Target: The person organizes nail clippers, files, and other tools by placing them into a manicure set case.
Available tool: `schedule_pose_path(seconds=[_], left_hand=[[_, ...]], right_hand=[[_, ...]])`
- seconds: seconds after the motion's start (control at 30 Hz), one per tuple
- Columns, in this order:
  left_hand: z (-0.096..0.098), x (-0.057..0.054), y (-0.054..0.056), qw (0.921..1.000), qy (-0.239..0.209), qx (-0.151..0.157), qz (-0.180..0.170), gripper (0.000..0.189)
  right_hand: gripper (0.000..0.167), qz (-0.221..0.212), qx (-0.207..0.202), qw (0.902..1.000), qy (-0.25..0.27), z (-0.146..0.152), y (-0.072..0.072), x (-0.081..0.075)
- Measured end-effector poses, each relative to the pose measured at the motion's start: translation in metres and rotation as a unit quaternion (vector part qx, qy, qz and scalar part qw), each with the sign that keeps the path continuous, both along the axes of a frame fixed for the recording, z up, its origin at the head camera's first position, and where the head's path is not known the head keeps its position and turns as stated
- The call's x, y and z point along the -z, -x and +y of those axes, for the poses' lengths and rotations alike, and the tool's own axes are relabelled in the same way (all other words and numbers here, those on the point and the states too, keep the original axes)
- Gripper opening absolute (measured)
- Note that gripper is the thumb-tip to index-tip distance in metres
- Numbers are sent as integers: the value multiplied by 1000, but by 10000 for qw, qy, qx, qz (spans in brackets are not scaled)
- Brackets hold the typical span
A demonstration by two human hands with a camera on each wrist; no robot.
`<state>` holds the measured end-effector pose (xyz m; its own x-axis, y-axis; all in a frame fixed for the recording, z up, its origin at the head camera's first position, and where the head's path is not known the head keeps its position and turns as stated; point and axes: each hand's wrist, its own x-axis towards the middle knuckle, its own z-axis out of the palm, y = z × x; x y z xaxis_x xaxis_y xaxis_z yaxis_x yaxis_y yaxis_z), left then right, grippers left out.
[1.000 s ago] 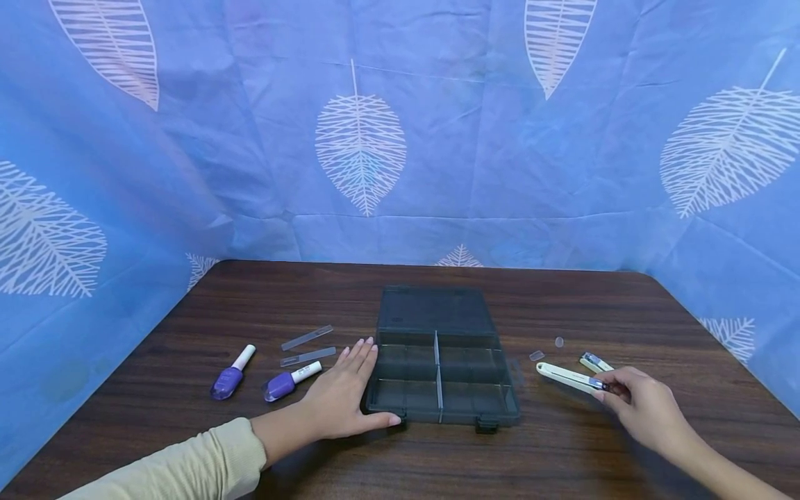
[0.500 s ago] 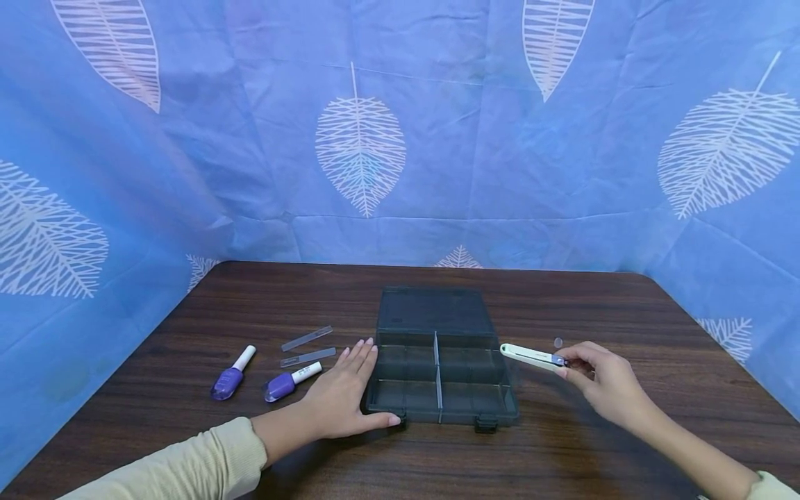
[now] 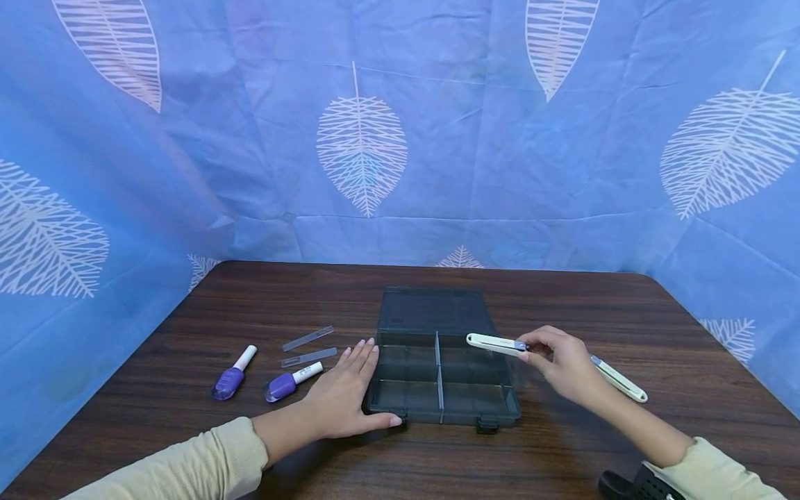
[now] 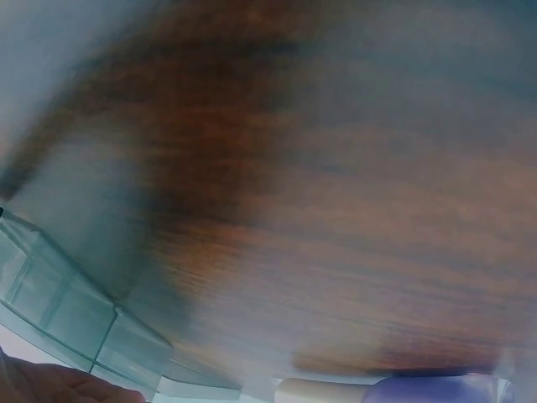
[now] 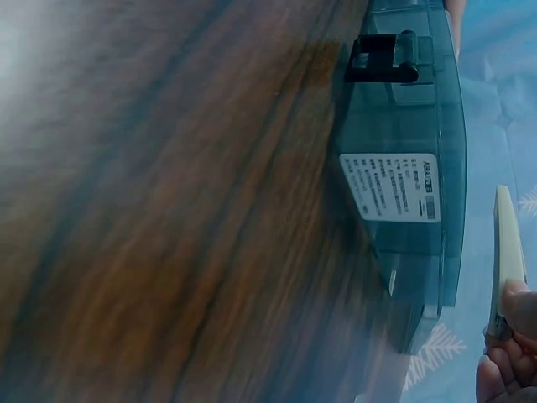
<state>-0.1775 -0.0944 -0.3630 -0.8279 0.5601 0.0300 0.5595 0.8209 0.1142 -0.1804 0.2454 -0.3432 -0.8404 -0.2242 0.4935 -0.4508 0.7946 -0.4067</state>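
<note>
My right hand (image 3: 559, 364) pinches a cream nail clipper (image 3: 496, 344) by its metal end. The clipper's rounded handle points left over the back right compartment of a dark, see-through divider box (image 3: 450, 417). This box lies with its lid (image 3: 434, 309) laid back. Along its left side rests my left hand (image 3: 342, 399), fingers straight, thumb reaching the front left corner. In the right wrist view the clipper (image 5: 507, 243) is held above the box's rim, beside a wall with a white label (image 5: 391, 188). A second nail clipper (image 3: 619, 380) lies on the table behind my right wrist.
Two purple nail polish bottles (image 3: 228, 382) with white caps lie left of the box. Two clear plastic strips (image 3: 308, 338) lie behind them. A leaf-patterned blue cloth (image 3: 431, 153) hangs around the dark wooden table (image 3: 300, 292). A black device (image 3: 644, 484) sits at my right wrist.
My right hand has carried the nail clipper leftward from the table's right side to over the box. My left hand has stayed in place.
</note>
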Motion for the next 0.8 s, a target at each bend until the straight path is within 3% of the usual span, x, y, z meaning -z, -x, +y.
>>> schedule_pose_path(seconds=[0.23, 0.5, 0.8], left_hand=[[0, 1, 0, 10000, -24, 19, 9, 104], [-1, 2, 0, 9999, -91, 48, 20, 104], [-2, 3, 1, 9999, -102, 84, 45, 103]], right_hand=[[13, -376, -334, 9987, -10, -13, 13, 0], [13, -465, -792, 9954, -259, -23, 26, 4], [11, -753, -895, 9904, -731, -29, 38, 6]])
